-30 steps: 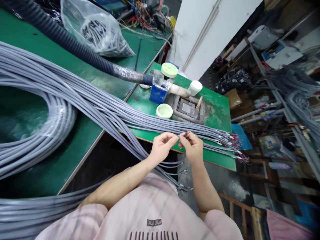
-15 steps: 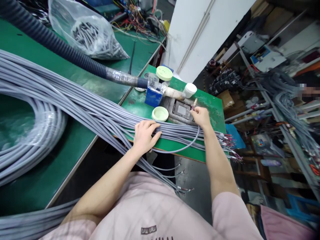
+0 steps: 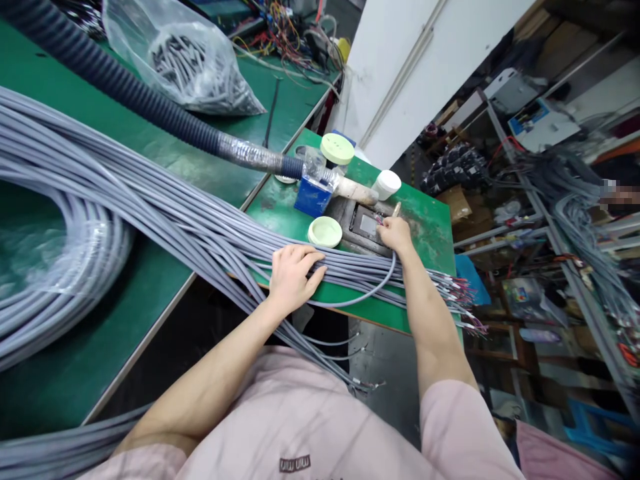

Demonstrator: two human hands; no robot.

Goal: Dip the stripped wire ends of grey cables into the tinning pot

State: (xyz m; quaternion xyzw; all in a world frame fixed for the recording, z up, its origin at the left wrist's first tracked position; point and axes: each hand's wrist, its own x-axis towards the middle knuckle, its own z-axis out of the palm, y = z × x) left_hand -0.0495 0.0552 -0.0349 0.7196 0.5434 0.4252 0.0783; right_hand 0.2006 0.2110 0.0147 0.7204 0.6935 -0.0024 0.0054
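My right hand [image 3: 395,235] is closed in a pinch on the end of a grey cable [image 3: 373,291], which loops down from it. Thin coloured wires [image 3: 379,219] stick out of the fingertips, over the right edge of the silvery surface in a square metal pot [image 3: 367,224]. Whether the wires touch that surface I cannot tell. My left hand [image 3: 295,273] lies on top of a thick bundle of grey cables [image 3: 200,220], fingers stretched over it and thumb apart. The bundle's stripped ends [image 3: 457,290] show reddish wires past my right forearm.
A ribbed black hose [image 3: 165,113] ends in a pale nozzle [image 3: 357,191] beside the pot, near a blue box [image 3: 313,195]. Around it stand an open pale-green tub [image 3: 325,232], a white cup [image 3: 389,183] and a lidded jar [image 3: 337,148]. Coiled cables [image 3: 95,267] lie left.
My right hand has moved slightly left, bringing the wire tips over the pot's silvery surface. My left hand stays on the bundle. The whole view has shifted a little.
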